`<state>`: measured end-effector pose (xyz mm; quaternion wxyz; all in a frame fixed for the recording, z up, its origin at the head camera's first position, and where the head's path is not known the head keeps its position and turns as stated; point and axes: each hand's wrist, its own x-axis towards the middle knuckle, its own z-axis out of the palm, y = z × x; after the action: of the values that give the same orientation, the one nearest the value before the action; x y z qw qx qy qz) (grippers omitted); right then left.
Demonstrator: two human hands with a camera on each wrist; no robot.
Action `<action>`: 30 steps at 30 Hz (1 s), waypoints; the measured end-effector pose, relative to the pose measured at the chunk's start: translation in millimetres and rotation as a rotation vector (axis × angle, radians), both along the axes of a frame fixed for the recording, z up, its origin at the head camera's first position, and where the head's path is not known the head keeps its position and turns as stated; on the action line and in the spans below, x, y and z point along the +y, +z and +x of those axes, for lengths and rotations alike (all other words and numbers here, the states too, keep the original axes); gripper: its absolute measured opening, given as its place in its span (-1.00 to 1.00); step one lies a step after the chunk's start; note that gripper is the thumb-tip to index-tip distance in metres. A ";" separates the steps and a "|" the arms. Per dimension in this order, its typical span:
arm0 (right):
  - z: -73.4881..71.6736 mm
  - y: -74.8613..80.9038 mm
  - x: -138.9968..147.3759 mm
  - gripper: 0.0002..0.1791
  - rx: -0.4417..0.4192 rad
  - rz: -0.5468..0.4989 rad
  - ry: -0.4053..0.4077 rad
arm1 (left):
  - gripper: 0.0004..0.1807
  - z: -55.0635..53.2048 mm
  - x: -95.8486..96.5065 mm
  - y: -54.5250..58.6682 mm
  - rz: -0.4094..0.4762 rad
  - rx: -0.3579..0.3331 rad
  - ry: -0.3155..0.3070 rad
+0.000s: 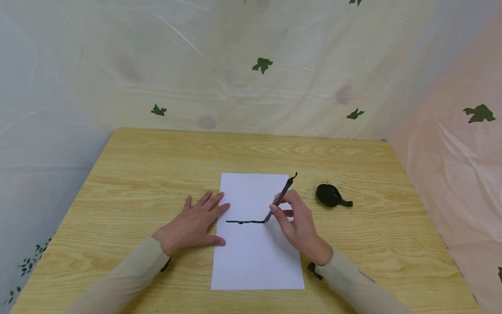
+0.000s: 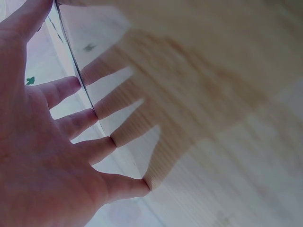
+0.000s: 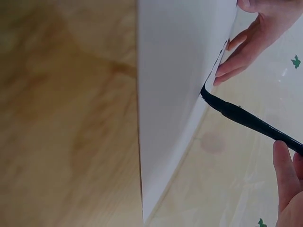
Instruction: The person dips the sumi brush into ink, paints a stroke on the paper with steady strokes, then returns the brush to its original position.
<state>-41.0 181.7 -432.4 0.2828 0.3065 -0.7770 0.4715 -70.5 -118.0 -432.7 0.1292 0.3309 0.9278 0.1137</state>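
Note:
A sheet of white paper lies on the wooden table, with a black, slightly wavy painted line running across its middle. My right hand pinches a dark paintbrush between thumb and fingers, tilted up to the right. Its black bristles touch the paper at the line's right end in the right wrist view. My left hand rests with spread fingers on the paper's left edge, palm down. In the left wrist view the left hand's fingers are straight and touch the surface.
To the right of the paper sits a small black dish with a short handle, with dark specks around it. The table has pale wood grain. Hanging sheets with green leaf shapes stand behind and at both sides.

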 end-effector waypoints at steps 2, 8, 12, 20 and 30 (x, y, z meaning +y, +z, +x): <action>-0.1 -0.7 0.7 -0.66 0.009 0.001 -0.004 | 0.04 0.1 0.0 0.2 0.002 0.002 -0.002; 0.5 -0.6 2.7 -0.68 0.003 0.000 -0.005 | 0.04 0.2 -0.2 0.3 0.011 0.007 -0.005; 0.6 -0.6 4.5 -0.67 -0.005 0.001 -0.013 | 0.04 0.0 -0.6 -0.7 0.012 0.013 -0.007; 1.1 -0.5 7.5 -0.65 0.000 0.007 -0.030 | 0.04 -0.1 -0.9 -1.9 0.010 0.025 -0.014; 2.7 -0.8 11.6 -0.64 -0.001 0.030 -0.056 | 0.05 -0.3 -1.3 -1.7 0.008 0.023 -0.015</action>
<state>-38.3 193.3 -433.2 0.2909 0.2884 -0.7925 0.4518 -70.8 -119.3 -434.4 0.1182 0.3395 0.9263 0.1125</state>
